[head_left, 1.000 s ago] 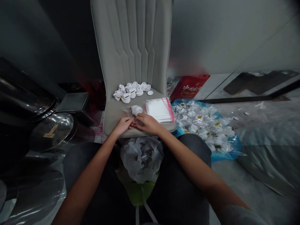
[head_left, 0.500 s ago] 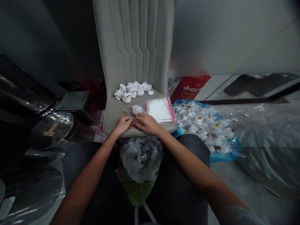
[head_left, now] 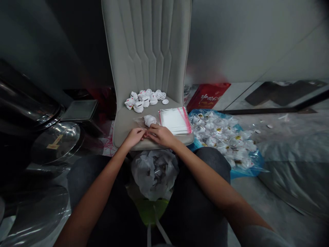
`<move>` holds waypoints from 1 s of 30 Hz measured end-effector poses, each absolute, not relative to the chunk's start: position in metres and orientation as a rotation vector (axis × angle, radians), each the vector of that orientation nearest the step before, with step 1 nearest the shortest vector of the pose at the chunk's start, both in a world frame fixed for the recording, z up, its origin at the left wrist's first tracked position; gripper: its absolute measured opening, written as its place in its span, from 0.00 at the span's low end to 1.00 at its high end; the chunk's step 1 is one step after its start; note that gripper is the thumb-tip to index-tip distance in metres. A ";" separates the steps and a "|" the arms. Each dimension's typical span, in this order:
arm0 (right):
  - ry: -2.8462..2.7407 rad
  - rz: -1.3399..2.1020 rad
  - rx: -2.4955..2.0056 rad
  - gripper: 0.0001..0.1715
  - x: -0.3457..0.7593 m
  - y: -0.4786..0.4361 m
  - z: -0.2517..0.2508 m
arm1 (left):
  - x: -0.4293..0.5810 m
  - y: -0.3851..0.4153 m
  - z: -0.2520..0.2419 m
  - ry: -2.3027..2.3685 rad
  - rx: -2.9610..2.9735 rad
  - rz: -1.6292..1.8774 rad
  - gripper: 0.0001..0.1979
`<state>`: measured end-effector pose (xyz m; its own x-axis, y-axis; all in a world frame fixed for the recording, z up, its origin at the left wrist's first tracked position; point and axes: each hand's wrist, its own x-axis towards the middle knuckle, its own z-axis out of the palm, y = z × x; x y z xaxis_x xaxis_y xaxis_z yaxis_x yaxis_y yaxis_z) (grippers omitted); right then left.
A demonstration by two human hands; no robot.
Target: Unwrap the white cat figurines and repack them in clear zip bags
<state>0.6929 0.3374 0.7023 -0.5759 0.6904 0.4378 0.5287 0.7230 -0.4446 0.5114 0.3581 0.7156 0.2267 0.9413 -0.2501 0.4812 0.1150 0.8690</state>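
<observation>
On the front of the chair seat lies a clear plastic bag [head_left: 139, 120] with a white figurine [head_left: 150, 120] inside it. My left hand [head_left: 135, 137] and my right hand [head_left: 161, 134] meet at the bag's near edge, fingers closed together on it. The fingertips partly hide that edge. Right beside my right hand is a stack of flat clear bags [head_left: 174, 120] with pink edges. Farther back on the seat stand several white figurines [head_left: 145, 101] with red and black marks, and a small white disc [head_left: 165, 102] lies beside them.
The grey padded chair [head_left: 149, 48] faces me. To its right, a blue plastic sheet [head_left: 238, 127] on the floor bears many bagged figurines [head_left: 218, 137]. A whitish plastic bag [head_left: 155, 173] hangs open between my knees. Metal containers [head_left: 58, 142] stand left; a red bag [head_left: 209, 96] leans behind.
</observation>
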 end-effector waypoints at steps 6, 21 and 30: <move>-2.323 0.406 -0.909 0.11 0.699 0.334 0.702 | 0.506 0.358 0.715 1.488 1.667 0.570 0.15; -2.018 0.502 -0.977 0.10 0.729 0.319 0.695 | 0.525 0.354 0.733 1.424 1.404 0.509 0.13; -2.150 0.512 -0.900 0.12 0.702 0.325 0.692 | 0.522 0.355 0.726 1.400 1.417 0.528 0.15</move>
<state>0.7016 0.3252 0.6919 -0.4825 0.7342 0.4776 0.4403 0.6747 -0.5923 0.5218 0.3552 0.7257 0.2251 0.9130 -0.3403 0.4608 0.2079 0.8628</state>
